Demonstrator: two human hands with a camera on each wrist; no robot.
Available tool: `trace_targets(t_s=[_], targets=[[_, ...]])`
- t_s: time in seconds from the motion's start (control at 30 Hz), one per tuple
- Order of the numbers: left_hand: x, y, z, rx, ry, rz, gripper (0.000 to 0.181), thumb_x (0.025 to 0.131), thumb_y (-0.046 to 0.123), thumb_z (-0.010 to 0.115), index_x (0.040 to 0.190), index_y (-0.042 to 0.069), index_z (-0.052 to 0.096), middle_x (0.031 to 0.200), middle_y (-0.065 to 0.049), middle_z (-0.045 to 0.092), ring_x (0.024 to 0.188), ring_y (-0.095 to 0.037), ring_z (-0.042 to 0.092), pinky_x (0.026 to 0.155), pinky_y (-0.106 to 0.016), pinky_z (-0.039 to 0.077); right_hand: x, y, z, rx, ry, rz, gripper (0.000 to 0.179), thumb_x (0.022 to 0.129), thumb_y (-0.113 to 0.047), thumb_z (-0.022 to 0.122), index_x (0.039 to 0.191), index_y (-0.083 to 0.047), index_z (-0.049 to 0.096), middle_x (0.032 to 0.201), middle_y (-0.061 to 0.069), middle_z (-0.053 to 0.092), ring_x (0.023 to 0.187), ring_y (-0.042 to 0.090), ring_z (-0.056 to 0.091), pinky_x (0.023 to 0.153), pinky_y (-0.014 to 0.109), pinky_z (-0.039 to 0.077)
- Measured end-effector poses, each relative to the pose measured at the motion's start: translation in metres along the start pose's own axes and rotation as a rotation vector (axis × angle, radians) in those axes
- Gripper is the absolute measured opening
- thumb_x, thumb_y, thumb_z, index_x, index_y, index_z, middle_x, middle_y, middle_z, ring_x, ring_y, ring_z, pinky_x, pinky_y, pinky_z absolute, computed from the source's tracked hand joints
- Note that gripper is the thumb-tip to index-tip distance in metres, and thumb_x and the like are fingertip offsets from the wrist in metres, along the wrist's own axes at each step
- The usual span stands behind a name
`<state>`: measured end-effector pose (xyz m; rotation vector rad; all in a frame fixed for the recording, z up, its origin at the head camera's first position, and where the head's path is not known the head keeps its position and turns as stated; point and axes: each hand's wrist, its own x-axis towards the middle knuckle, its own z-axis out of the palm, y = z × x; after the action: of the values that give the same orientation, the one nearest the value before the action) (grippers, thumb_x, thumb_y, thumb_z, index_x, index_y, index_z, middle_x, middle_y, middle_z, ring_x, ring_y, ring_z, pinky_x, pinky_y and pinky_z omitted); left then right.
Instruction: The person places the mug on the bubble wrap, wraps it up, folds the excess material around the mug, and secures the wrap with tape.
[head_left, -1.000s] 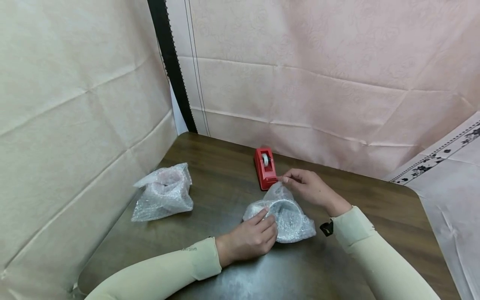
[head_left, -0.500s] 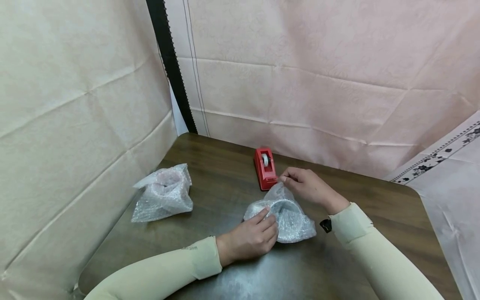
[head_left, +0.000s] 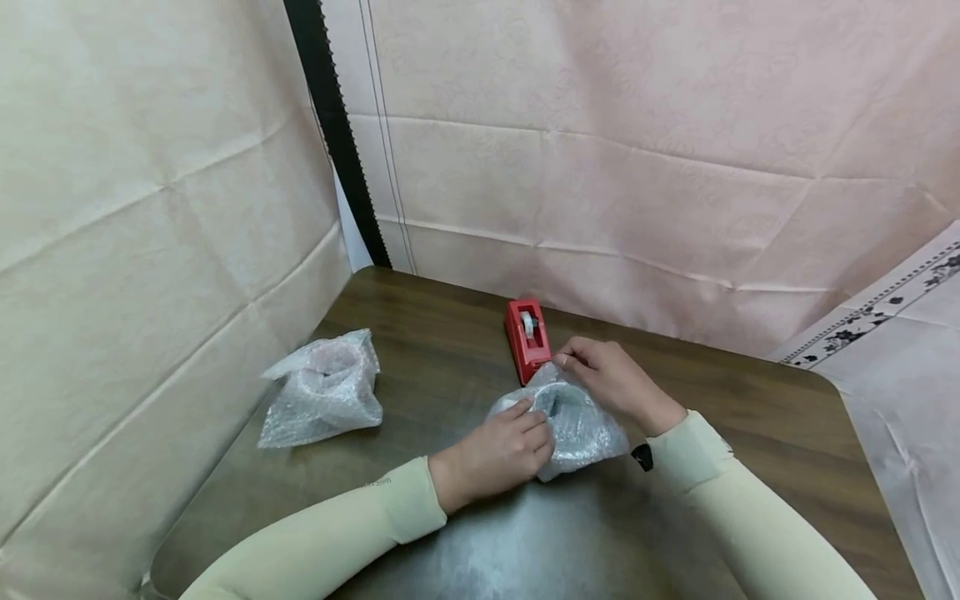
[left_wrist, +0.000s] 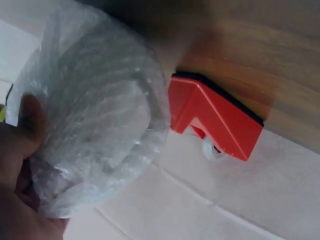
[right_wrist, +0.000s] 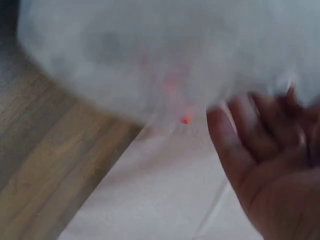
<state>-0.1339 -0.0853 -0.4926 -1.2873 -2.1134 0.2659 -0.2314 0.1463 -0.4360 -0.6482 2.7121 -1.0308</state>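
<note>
A round thing with a ring-shaped rim, covered in clear bubble wrap [head_left: 581, 437], is in front of me in the head view. My left hand [head_left: 498, 454] grips its near left side; the left wrist view shows the thumb [left_wrist: 31, 120] pressed on the wrapped bundle [left_wrist: 107, 110]. At the far corner, my right hand [head_left: 611, 379] pinches the wrap between thumb and index finger. What lies under the layers is blurred by the plastic. Just beyond that corner stands a red tape dispenser [head_left: 525, 342] with a roll of clear tape.
Another bubble-wrapped bundle [head_left: 326, 392] sits at the left of the brown wooden table [head_left: 442, 333]. Pale cloth hangs [head_left: 637, 167] behind the table's far edge and along its left side. A black strip [head_left: 333, 125] runs down the back left corner.
The wrapped bundle has tilted, its near right edge rising a little. Both hands have shifted slightly with it, the right one a little to the left. The other bundle stays put.
</note>
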Motion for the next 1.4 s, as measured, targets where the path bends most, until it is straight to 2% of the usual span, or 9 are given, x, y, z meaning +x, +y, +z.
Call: trace_targets(t_s=[0.1,0.2,0.27,0.4,0.57,0.77,0.9,1.17,1.4], targets=[[-0.001,0.001,-0.002,-0.010,0.007,0.024,0.009,0.106,0.017,0.074,0.107,0.020,0.083,0.111,0.007,0.081,0.118,-0.013,0.077,0.118,-0.041,0.061,0.005,0.001,0.004,0.041,0.050,0.086,0.024,0.120,-0.026,0.059,0.121,-0.009,0.075,0.113,0.009,0.081,0.098,0.020,0.074,0.087,0.038,0.063],[-0.003,0.004,-0.003,0.002,0.040,0.060,0.010,0.107,0.018,0.072,0.105,0.020,0.082,0.109,0.007,0.080,0.116,-0.013,0.077,0.118,-0.042,0.061,0.011,0.002,0.003,0.166,0.104,0.221,0.035,0.124,-0.028,0.048,0.131,-0.001,0.068,0.120,0.017,0.080,0.105,0.025,0.081,0.093,0.041,0.069],[-0.004,0.005,-0.003,-0.003,0.046,0.070,0.010,0.107,0.019,0.072,0.107,0.021,0.082,0.110,0.007,0.080,0.117,-0.013,0.076,0.118,-0.042,0.061,0.013,0.001,-0.004,0.242,0.136,0.259,0.039,0.125,-0.026,0.043,0.134,0.004,0.065,0.123,0.024,0.079,0.109,0.031,0.082,0.096,0.045,0.070],[-0.002,-0.001,-0.003,-0.064,0.001,0.028,0.009,0.106,0.016,0.076,0.111,0.020,0.083,0.116,0.007,0.082,0.120,-0.013,0.076,0.119,-0.041,0.060,0.010,-0.008,-0.022,0.243,0.128,0.175,0.036,0.124,-0.024,0.048,0.131,0.004,0.069,0.130,0.028,0.078,0.116,0.040,0.081,0.101,0.054,0.069],[0.006,-0.012,0.001,-0.144,-0.063,-0.110,0.018,0.103,0.010,0.082,0.118,0.019,0.084,0.119,0.006,0.084,0.118,-0.012,0.077,0.116,-0.038,0.062,-0.007,-0.027,-0.022,0.024,0.112,-0.007,0.022,0.118,-0.022,0.064,0.123,-0.010,0.082,0.127,0.014,0.082,0.110,0.030,0.078,0.095,0.050,0.065],[0.014,-0.019,0.011,-0.125,-0.027,-0.194,0.013,0.103,0.011,0.083,0.114,0.018,0.084,0.113,0.004,0.083,0.111,-0.014,0.078,0.110,-0.037,0.065,-0.021,-0.035,-0.007,-0.194,0.180,-0.161,0.015,0.110,-0.015,0.075,0.116,-0.008,0.087,0.125,0.010,0.081,0.114,0.030,0.077,0.094,0.050,0.065],[0.017,-0.024,0.018,-0.141,-0.013,-0.236,0.011,0.101,0.012,0.086,0.112,0.017,0.085,0.111,0.004,0.083,0.108,-0.013,0.079,0.108,-0.035,0.065,-0.029,-0.032,0.002,-0.255,0.196,-0.194,0.015,0.107,-0.012,0.079,0.117,-0.006,0.088,0.121,0.009,0.084,0.108,0.029,0.081,0.092,0.050,0.068],[0.025,-0.033,0.028,-0.172,0.005,-0.245,0.010,0.103,0.011,0.084,0.112,0.013,0.086,0.109,0.002,0.083,0.104,-0.013,0.078,0.106,-0.031,0.064,-0.036,-0.028,0.012,-0.289,0.253,-0.203,0.021,0.102,-0.009,0.084,0.122,-0.004,0.088,0.110,0.011,0.086,0.089,0.022,0.079,0.076,0.041,0.066],[0.020,-0.039,0.025,-0.137,-0.015,-0.317,0.015,0.099,0.010,0.089,0.113,0.011,0.086,0.109,-0.001,0.085,0.107,-0.016,0.079,0.108,-0.031,0.064,-0.034,-0.033,0.019,-0.283,0.272,-0.210,0.023,0.103,-0.010,0.083,0.125,-0.004,0.087,0.119,0.014,0.087,0.102,0.028,0.083,0.082,0.045,0.069]])
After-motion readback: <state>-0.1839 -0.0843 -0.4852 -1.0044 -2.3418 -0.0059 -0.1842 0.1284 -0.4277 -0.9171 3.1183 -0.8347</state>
